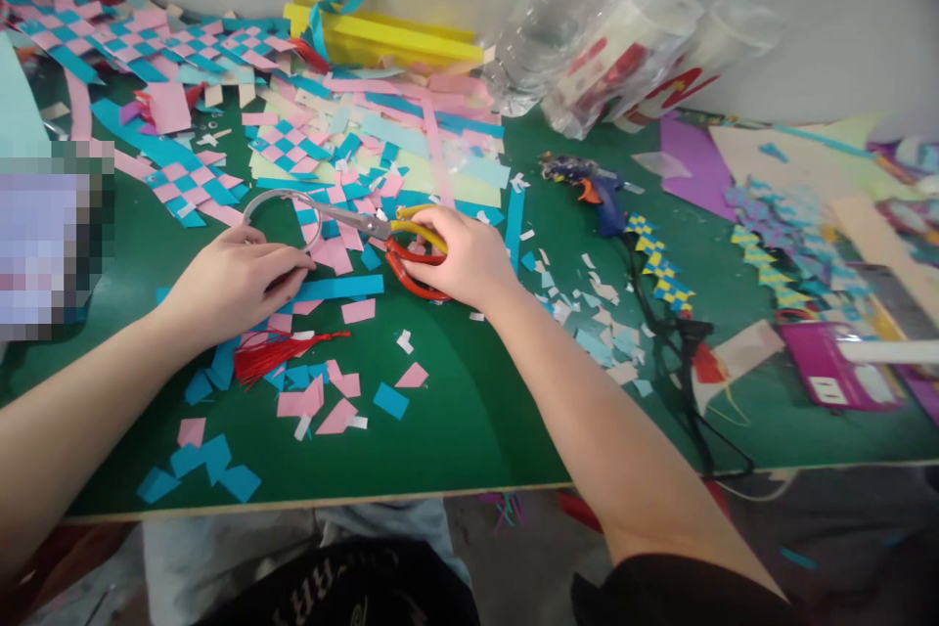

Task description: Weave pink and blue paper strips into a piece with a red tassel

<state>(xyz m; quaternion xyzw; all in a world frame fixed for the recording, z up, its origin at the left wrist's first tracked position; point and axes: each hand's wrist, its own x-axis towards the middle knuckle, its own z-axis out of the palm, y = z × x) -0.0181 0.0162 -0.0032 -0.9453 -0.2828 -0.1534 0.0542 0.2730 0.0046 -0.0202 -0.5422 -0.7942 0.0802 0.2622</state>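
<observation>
My right hand [473, 254] grips scissors [376, 227] with yellow and red handles, the blades pointing left. My left hand [245, 279] is closed, its fingers bent together beside a round, pale ring [283, 194]; what its fingertips pinch is hidden. The blades reach the area of the ring. Under and beside my left hand lie a blue paper strip [341, 288] and a red tassel [290, 353]. Pink and blue woven paper [187, 178] lies behind my left hand. Cut pink and blue scraps [391, 400] are scattered in front.
Folded yellow paper [388, 41] lies along the wall. Plastic-wrapped cups [623, 59] stand at the back. A blue glue gun [605, 201] with a black cord, paper scraps [608, 342] and a magenta case [836, 367] are on the right. A blurred-out screen [36, 249] is at left.
</observation>
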